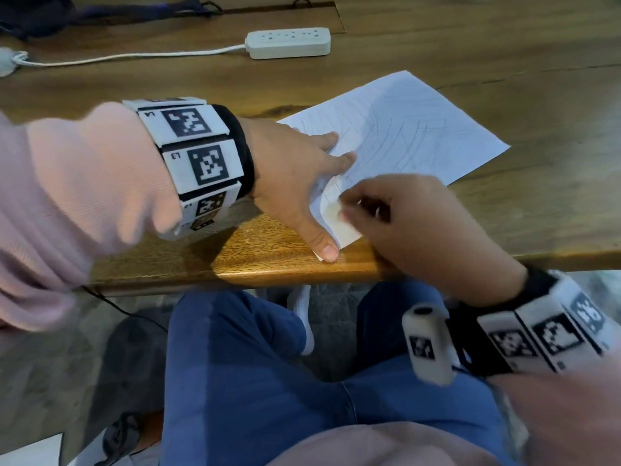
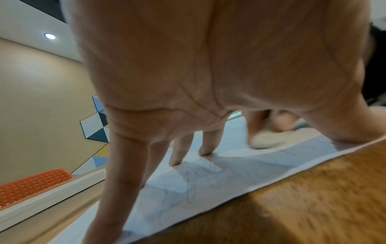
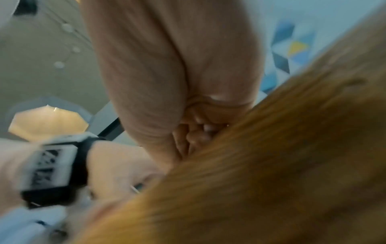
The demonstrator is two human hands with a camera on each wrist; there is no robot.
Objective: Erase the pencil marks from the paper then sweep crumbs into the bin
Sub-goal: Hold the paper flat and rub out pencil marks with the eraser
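Observation:
A white paper [image 1: 420, 129] covered in grey pencil lines lies at an angle on the wooden table [image 1: 268, 260], its near corner at the front edge. My left hand [image 1: 295, 183] presses flat on the paper's left part with straight, spread fingers [image 2: 179, 153], the thumb on the near corner. My right hand [image 1: 410, 216], blurred by motion, pinches a cream eraser [image 1: 332, 213] against the paper close to the left thumb. In the left wrist view the eraser [image 2: 269, 140] sits on the paper [image 2: 208, 181] under the right fingertips. The right wrist view shows only blurred curled fingers [image 3: 198, 132] above the wood.
A white power strip [image 1: 289, 43] with its cable lies at the back of the table. Dark bags sit at the far left corner. My legs in blue jeans [image 1: 252, 381] are under the table's front edge. An orange chair [image 2: 31, 184] stands beyond the table.

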